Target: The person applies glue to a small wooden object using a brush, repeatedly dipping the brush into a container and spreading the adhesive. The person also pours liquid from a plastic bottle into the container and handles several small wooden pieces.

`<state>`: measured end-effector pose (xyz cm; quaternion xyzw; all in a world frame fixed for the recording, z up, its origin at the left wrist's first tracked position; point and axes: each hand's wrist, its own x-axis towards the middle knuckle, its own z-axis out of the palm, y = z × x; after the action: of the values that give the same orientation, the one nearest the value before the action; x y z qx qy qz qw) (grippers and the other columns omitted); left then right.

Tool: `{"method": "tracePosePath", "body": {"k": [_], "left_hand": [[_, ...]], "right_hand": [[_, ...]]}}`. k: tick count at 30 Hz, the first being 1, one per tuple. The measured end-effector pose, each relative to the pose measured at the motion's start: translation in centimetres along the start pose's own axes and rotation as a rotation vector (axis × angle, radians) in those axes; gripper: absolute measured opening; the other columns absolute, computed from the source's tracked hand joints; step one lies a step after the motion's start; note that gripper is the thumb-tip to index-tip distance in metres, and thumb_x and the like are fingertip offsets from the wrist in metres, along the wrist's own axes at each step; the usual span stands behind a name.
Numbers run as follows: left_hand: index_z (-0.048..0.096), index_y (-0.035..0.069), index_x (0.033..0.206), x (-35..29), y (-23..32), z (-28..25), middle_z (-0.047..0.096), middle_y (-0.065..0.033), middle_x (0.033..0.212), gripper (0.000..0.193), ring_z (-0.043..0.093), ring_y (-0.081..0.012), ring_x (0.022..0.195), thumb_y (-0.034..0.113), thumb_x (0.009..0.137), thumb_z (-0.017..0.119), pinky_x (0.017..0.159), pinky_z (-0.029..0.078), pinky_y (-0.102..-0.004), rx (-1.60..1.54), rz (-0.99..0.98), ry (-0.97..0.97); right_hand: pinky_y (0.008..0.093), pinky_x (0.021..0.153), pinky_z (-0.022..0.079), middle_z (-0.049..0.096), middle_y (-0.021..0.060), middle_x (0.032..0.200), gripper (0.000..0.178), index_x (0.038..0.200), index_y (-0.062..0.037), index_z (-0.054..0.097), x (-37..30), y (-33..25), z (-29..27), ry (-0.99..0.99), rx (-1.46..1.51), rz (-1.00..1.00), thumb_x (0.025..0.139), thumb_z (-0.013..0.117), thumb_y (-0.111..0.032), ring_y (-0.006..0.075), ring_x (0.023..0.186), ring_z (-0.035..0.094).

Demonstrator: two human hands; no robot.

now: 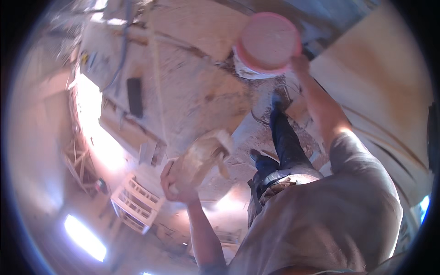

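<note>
My left hand (178, 183) grips a tan, blurred piece (201, 158) that looks like wood, with a short arm sticking out on its right side. Its fingers curl round the lower left end, and the piece is held up over the floor. At the top, a white bucket (247, 72) with a pink round top (270, 43) stands ahead of me. My stretched-out right hand (300, 65) closes on the right side of its pink rim. Motion smears those fingers somewhat, and whether the pink top is a lid I cannot tell.
A large wooden board (366, 59) lies at the right. To the left are a dark block (134, 97) on a dusty board and a slatted wooden frame (137, 201). Debris (293, 110) litters the floor round my legs. Bright light enters at the left.
</note>
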<state>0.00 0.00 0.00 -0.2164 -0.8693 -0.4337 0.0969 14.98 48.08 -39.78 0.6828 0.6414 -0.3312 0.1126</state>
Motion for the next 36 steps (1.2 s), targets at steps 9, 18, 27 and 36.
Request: {"method": "tracePosePath", "body": {"k": [9, 18, 27, 36], "left_hand": [[0.067, 0.000, 0.097, 0.7, -2.9, -1.1, 0.076, -0.0155, 0.113, 0.010, 0.070, -0.0222, 0.101, 0.009, 0.099, 0.065, 0.092, 0.054, -0.0345, -0.124, -0.136, 0.034], [0.073, -0.001, 0.104, -1.1, -2.0, -7.3, 0.074, -0.0052, 0.098, 0.016, 0.058, -0.0096, 0.078, 0.013, 0.095, 0.071, 0.079, 0.049, -0.0258, -0.449, -0.218, 0.235], [0.073, -0.001, 0.102, -0.6, -3.9, -11.9, 0.076, -0.0087, 0.105, 0.011, 0.069, -0.0181, 0.096, 0.004, 0.093, 0.070, 0.090, 0.054, -0.0326, -0.302, -0.176, 0.280], [0.070, -0.003, 0.103, 0.6, -4.4, -10.2, 0.075, -0.0132, 0.117, 0.014, 0.068, -0.0199, 0.103, 0.008, 0.095, 0.073, 0.092, 0.054, -0.0317, -0.480, -0.104, 0.191]], "right_hand": [[0.0416, 0.056, 0.057, 0.072, 0.0199, 0.075, 0.036, 0.086, 0.0045, 0.070, -10.2, 2.5, -20.4, 0.332, 0.135, -0.248, 0.093, 0.064, -0.030, 0.0284, 0.063, 0.072], [0.0319, 0.044, 0.050, 0.068, 0.0146, 0.069, 0.021, 0.091, 0.0036, 0.067, -27.6, -0.4, -22.0, 0.065, 0.543, -0.352, 0.086, 0.064, -0.017, 0.0188, 0.052, 0.064], [0.0332, 0.047, 0.052, 0.069, 0.0076, 0.073, 0.029, 0.109, -0.0027, 0.071, -40.6, -12.3, -8.3, -0.316, 0.248, -0.386, 0.093, 0.067, -0.026, 0.0181, 0.050, 0.061], [0.0344, 0.063, 0.055, 0.072, 0.0079, 0.086, 0.042, 0.124, -0.0041, 0.070, -57.3, -10.7, -9.8, -0.329, 0.275, -1.306, 0.084, 0.079, -0.011, 0.0198, 0.074, 0.067]]}}
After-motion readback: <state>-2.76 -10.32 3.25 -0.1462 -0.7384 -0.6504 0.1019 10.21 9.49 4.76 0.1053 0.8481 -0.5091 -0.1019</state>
